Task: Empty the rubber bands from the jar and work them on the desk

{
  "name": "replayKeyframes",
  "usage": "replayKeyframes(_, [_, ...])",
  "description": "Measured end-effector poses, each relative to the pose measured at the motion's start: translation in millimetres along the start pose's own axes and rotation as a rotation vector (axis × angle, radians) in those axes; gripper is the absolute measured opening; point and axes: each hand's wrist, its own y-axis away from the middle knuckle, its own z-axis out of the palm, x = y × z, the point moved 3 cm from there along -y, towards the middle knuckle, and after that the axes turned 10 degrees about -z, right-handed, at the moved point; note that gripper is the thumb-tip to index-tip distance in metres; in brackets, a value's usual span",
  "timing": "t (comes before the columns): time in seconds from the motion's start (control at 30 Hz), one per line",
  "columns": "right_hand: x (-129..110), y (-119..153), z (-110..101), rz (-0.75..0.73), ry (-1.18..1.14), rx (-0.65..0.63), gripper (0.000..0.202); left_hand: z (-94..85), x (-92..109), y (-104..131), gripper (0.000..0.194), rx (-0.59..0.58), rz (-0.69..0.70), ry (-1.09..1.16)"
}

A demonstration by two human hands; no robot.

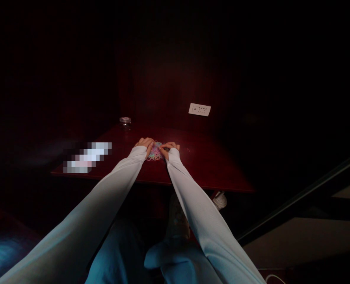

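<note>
A small heap of pastel pink, purple and mint pieces (155,152), like tiny rubber bands or beads, lies on the dark red table (204,169). My left hand (145,143) rests palm down at the heap's left edge, fingers stretched out over it. On the right side my right hand (170,148) is bent in towards the heap, its thumb and fingertips pinched together. What sits between those fingertips is too small to make out. Both hands touch or nearly touch the heap, covering part of its edges.
A clear lidded jar (125,123) stands at the table's back left. A bright blurred-out patch (88,157) covers something at the left edge. Behind the table is a white wall socket (200,109). A tiny pinkish bit (188,150) lies right of my right hand.
</note>
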Motion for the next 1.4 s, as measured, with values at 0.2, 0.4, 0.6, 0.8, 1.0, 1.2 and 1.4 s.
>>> replayKeyframes(0.2, [-0.1,0.5,-0.4,0.007,0.010,-0.003,0.011,2.9,-3.8,-2.0,0.030,0.012,-0.023,0.020])
replayKeyframes(0.4, [-2.8,0.7,-1.1,0.012,0.025,-0.015,0.009,-0.2,1.3,1.1,0.035,0.005,-0.015,0.003])
replayKeyframes(0.6, [-3.9,0.5,1.1,0.000,0.022,-0.023,0.016,-3.5,3.9,2.5,0.034,-0.002,0.006,0.015])
replayKeyframes(0.8, [-5.6,2.4,1.4,-0.034,0.024,-0.051,0.020,-3.4,5.4,3.3,0.035,0.000,0.013,0.016])
replayKeyframes(1.0, [-6.7,0.1,5.0,-0.066,0.030,-0.042,0.009,-5.3,6.3,2.9,0.029,0.002,0.019,0.023])
replayKeyframes(1.2, [22.5,-7.8,-53.3,0.135,0.235,0.118,0.011,-6.5,7.9,6.1,0.028,0.002,0.023,0.013])
replayKeyframes(1.4, [52.6,6.0,-114.2,0.354,0.576,0.184,0.018,-0.7,6.4,6.0,0.030,-0.001,0.045,0.025])
